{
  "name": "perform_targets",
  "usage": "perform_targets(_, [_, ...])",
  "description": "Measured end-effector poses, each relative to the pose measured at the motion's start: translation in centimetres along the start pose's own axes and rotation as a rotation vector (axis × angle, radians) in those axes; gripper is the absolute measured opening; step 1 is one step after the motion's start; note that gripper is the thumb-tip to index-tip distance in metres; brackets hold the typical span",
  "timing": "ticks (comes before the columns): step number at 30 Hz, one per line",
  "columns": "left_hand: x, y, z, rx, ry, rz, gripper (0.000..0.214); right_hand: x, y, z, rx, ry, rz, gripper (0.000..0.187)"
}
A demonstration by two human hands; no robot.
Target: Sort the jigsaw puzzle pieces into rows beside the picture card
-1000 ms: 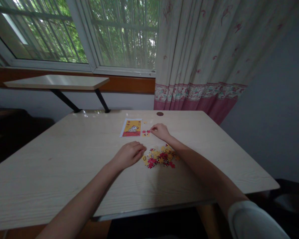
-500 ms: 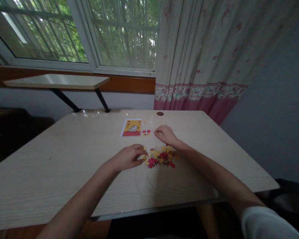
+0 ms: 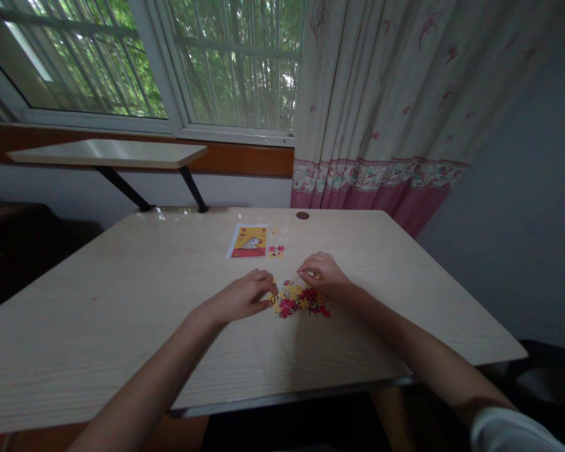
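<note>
A heap of red and yellow puzzle pieces (image 3: 301,300) lies in the middle of the wooden table (image 3: 122,314). My left hand (image 3: 245,295) rests at the heap's left edge, fingers curled and pinching at a yellow piece. My right hand (image 3: 322,276) hovers over the heap's far right side, its fingertips pressed together on a small yellow piece. Further back lies a picture card (image 3: 248,241) showing a white animal on yellow and red. A couple of joined pieces (image 3: 276,251) sit just right of the card.
A small brown round cap (image 3: 302,215) sits near the table's far edge. Behind it hang a flowered curtain (image 3: 381,94) and a barred window (image 3: 169,63), with a wall shelf (image 3: 103,154) at the left. Dark furniture flanks the table.
My right hand has drawn back from the joined pieces beside the card to the heap and closed on a piece. My left hand has edged right into the heap.
</note>
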State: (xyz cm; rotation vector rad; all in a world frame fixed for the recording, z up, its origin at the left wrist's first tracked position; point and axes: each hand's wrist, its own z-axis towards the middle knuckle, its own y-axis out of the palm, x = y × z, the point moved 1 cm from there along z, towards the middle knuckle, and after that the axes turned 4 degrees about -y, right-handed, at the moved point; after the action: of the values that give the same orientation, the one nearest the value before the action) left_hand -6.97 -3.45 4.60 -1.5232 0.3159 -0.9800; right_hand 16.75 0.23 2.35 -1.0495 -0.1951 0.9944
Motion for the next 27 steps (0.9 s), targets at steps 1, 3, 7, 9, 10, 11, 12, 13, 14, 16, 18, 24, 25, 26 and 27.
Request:
perform_targets(1, [0.0, 0.0, 0.0, 0.003, -0.002, 0.003, 0.014, -0.2, 0.0, 0.0, 0.002, -0.005, -0.008, 0.007])
perform_targets(3, [-0.1, 0.0, 0.1, 0.012, -0.016, 0.019, 0.014, -0.6, 0.1, -0.2, -0.002, -0.012, -0.018, 0.008])
perform_targets(7, [-0.4, 0.0, 0.1, 0.021, -0.023, 0.054, 0.017, -0.9, -0.1, -0.5, -0.019, -0.020, -0.024, 0.010])
perform_targets(9, [-0.5, 0.0, 0.1, 0.023, -0.010, 0.049, 0.015, -1.0, -0.1, -0.6, -0.018, -0.029, -0.020, 0.012])
perform_targets(10, [-0.6, 0.0, 0.2, 0.029, -0.008, 0.039, 0.015, -1.1, -0.1, -0.7, -0.018, -0.037, -0.014, 0.013])
perform_targets(11, [-0.6, 0.1, 0.2, 0.036, -0.007, 0.023, 0.014, -1.2, -0.1, -0.7, -0.019, -0.048, -0.007, 0.014])
perform_targets(12, [-0.6, 0.1, 0.2, 0.044, -0.006, 0.002, 0.014, -1.4, -0.1, -0.8, -0.019, -0.061, 0.002, 0.014])
perform_targets(13, [-0.6, 0.1, 0.2, 0.051, -0.004, -0.023, 0.013, -1.7, 0.0, -0.8, -0.021, -0.076, 0.012, 0.015])
perform_targets(14, [-0.5, 0.1, 0.2, 0.056, -0.006, -0.054, 0.012, -2.0, 0.0, -0.9, -0.024, -0.093, 0.024, 0.016])
perform_targets(16, [-0.2, 0.2, 0.3, 0.076, -0.044, -0.130, 0.013, -2.8, 0.2, -0.9, -0.036, -0.120, 0.049, 0.018])
perform_targets(18, [0.1, 0.4, 0.4, 0.124, -0.108, -0.206, 0.015, -3.5, 0.3, -0.9, -0.051, -0.131, 0.069, 0.021])
perform_targets(24, [0.8, 1.3, 1.0, 0.330, -0.169, -0.324, 0.015, -4.5, 0.9, -0.9, -0.061, -0.092, -0.009, 0.015])
perform_targets(25, [0.7, 1.5, 1.0, 0.340, -0.174, -0.351, 0.015, -4.4, 1.0, -0.8, -0.049, -0.082, -0.028, 0.013])
perform_targets(26, [0.7, 1.7, 1.1, 0.341, -0.179, -0.383, 0.016, -4.3, 1.0, -0.8, -0.032, -0.074, -0.043, 0.012])
perform_targets(27, [0.6, 1.9, 1.1, 0.338, -0.183, -0.414, 0.016, -4.3, 0.9, -0.8, -0.015, -0.071, -0.053, 0.012])
